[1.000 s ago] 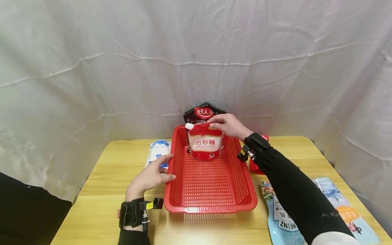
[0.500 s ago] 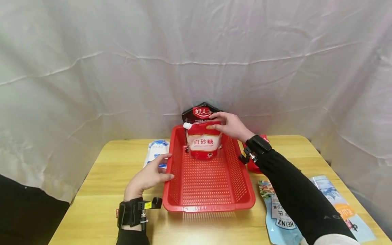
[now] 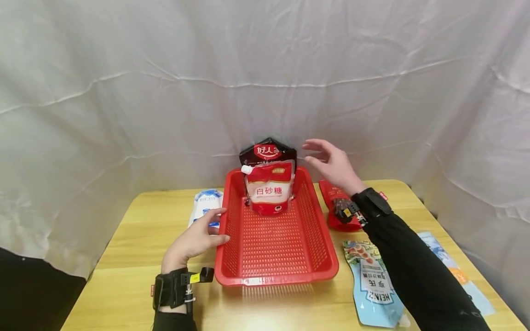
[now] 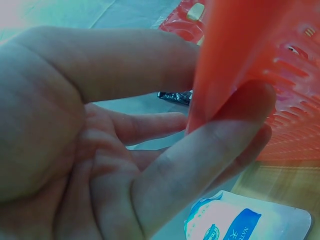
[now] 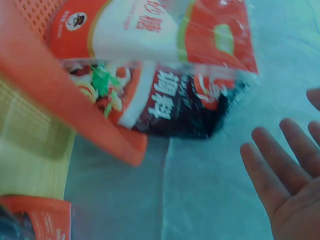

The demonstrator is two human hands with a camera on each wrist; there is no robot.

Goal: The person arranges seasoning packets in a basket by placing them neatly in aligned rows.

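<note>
A red perforated basket (image 3: 273,271) sits mid-table. At its far end a red-and-white sugar pouch (image 3: 269,188) with a white spout stands leaning on a dark pouch (image 3: 268,154) behind it; both show in the right wrist view, the sugar pouch (image 5: 150,30) over the dark pouch (image 5: 185,110). My right hand (image 3: 329,163) hovers to the right of the pouches, fingers spread and touching nothing, palm (image 5: 287,195) bare. My left hand (image 3: 194,239) holds the basket's left rim (image 4: 225,55), with the thumb on one side and the fingers (image 4: 200,160) on the other.
A blue-and-white pouch (image 3: 204,204) lies left of the basket. To the right lie a red pouch (image 3: 337,209), a Heinz pouch (image 3: 372,285) and another pale blue pouch (image 3: 455,271). A white cloth backdrop (image 3: 124,115) hangs behind the wooden table (image 3: 136,230).
My right hand has let go of the sugar pouch's top and moved up and right, fingers spreading. The pouch stays upright in the basket. My left hand keeps its hold.
</note>
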